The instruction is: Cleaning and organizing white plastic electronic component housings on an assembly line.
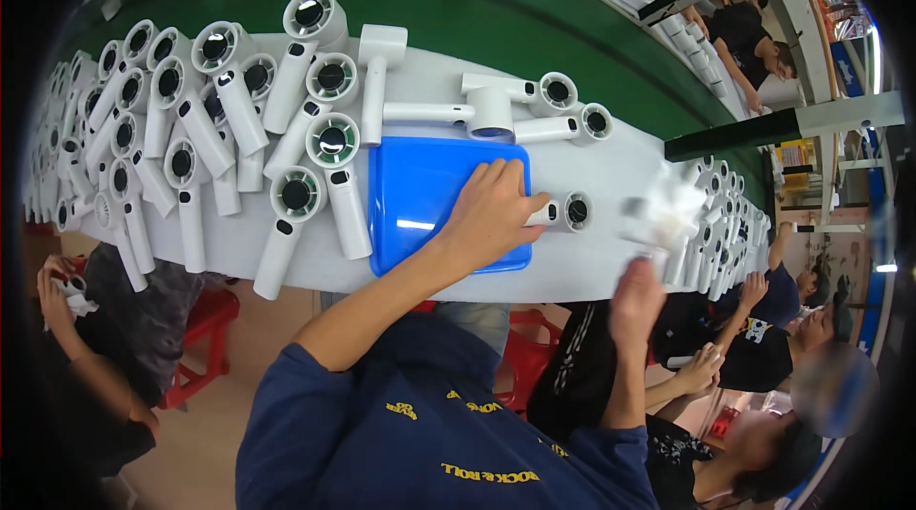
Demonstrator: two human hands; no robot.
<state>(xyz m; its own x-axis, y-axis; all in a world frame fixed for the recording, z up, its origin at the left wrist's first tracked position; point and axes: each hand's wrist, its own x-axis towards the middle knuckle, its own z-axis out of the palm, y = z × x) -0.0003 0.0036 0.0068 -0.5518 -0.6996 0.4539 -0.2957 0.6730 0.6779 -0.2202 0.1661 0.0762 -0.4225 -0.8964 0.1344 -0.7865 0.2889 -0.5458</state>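
Note:
My left hand (487, 209) lies across the right side of a shallow blue tray (401, 186). Its fingers are curled, and thumb and forefinger close around the handle of a white handheld fan (576, 211). The fan's round head, with a dark centre, points right, past the tray's edge. Raised to the right, my right hand (637, 300) is smeared by motion. It appears closed at the lower end of a white, crumpled-looking thing (668, 209), too blurred to name surely. Two more white fans (553, 128) rest beyond the tray.
Many white handheld fans (181, 157) crowd the table's left side; another cluster (720, 233) stands at the right. A green belt (563, 23) runs behind, carrying a few fans. A dark bar (735, 133) juts in from the right. Co-workers sit on both sides.

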